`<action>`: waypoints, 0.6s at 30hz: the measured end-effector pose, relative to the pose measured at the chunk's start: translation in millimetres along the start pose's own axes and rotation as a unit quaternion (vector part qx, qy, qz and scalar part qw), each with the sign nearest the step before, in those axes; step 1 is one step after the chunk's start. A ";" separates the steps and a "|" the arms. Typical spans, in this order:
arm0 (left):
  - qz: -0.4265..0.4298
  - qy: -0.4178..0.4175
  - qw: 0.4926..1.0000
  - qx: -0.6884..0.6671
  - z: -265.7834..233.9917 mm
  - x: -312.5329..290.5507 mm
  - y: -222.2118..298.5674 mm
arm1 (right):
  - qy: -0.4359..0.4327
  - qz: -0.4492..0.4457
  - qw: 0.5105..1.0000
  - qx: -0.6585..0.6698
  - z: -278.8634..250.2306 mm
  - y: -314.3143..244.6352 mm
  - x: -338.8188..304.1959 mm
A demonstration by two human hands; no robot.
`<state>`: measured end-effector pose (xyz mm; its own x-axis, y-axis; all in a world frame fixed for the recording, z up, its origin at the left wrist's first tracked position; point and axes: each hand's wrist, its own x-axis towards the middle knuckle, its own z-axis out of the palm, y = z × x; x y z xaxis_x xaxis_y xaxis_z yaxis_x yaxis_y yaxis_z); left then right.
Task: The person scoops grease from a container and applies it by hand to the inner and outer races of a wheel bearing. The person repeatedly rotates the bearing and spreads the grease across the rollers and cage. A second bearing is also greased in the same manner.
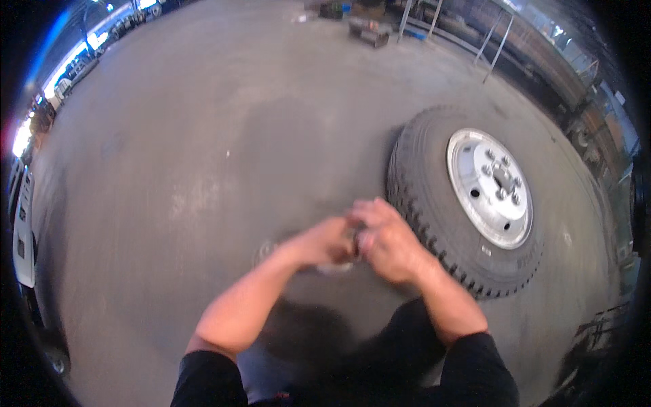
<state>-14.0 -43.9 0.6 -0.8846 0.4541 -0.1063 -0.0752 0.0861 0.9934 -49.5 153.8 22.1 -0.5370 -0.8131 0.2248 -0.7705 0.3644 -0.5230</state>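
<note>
Black short sleeves [210, 376] and your bare forearms come nearest, reaching up to where your left hand [330, 239] and right hand [390, 244] meet, fingers curled inward. Motion blurs them; you cannot tell whether the grip is holding anything in the dark gap between. Below them shows a small pale item [336, 266], too smeared to identify.

Just beyond your right hand sits the truck tyre [434, 183], its black rubber matt, with chunky tread blocks around a smooth sidewall. Its dished silver wheel rim [468, 203] has round holes and a ring of bolts around a dark centre. Hand and tread overlap in view; contact is unclear.

You work over a scuffed grey-brown floor [169, 136] in a large shed, daylight entering at the far left. Thin metal poles [498, 47] and a low dark box [369, 32] stand at the back; a white slotted panel [24, 237] borders the left, and dark clutter [590, 339] the lower right.
</note>
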 end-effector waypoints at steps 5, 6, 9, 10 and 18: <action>-0.036 0.096 0.993 -0.058 8.1 2.3 -13.4 | 0.068 0.037 0.951 0.301 0.6 7.1 0.6; -0.088 0.103 0.985 -0.105 11.0 0.1 7.1 | 0.089 0.048 0.922 0.374 -1.3 8.7 0.1; -0.147 0.137 0.941 -0.271 13.7 -1.2 16.9 | 0.160 0.016 0.913 0.374 2.9 6.8 4.9; -0.149 0.150 0.920 -0.329 13.1 -2.1 16.9 | 0.177 -0.005 0.923 0.341 5.7 4.0 7.5; -0.128 0.011 0.861 -0.492 4.4 -11.1 15.9 | 0.195 -0.143 0.970 -0.038 20.5 23.9 5.1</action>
<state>-3.3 -43.7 17.4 -0.7887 0.5146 -0.3364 -0.6130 -0.6165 0.4941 -63.6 149.0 -6.1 -0.3759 -0.6578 0.6527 -0.9219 0.1940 -0.3354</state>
